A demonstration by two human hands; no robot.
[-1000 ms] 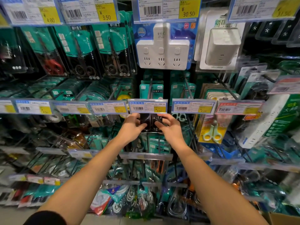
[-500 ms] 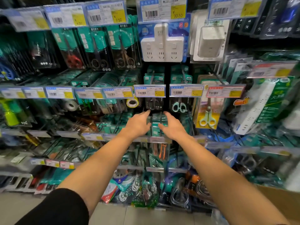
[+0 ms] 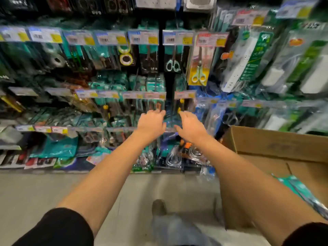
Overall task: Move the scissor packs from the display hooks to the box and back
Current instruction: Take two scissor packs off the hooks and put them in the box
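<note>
Empty hands at the hook wall

Both the left hand (image 3: 150, 124) and right hand (image 3: 190, 127) reach out flat-fingered, holding nothing, below the hanging scissor packs (image 3: 173, 55); teal packs (image 3: 301, 190) lie in the cardboard box (image 3: 266, 142) to their right

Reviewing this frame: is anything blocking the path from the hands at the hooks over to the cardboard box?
Nothing visible does. Both the left hand and right hand are open in front of the hanging packs, holding nothing. The cardboard box sits open-topped to the right, with teal packs already inside; only air lies between.
</note>
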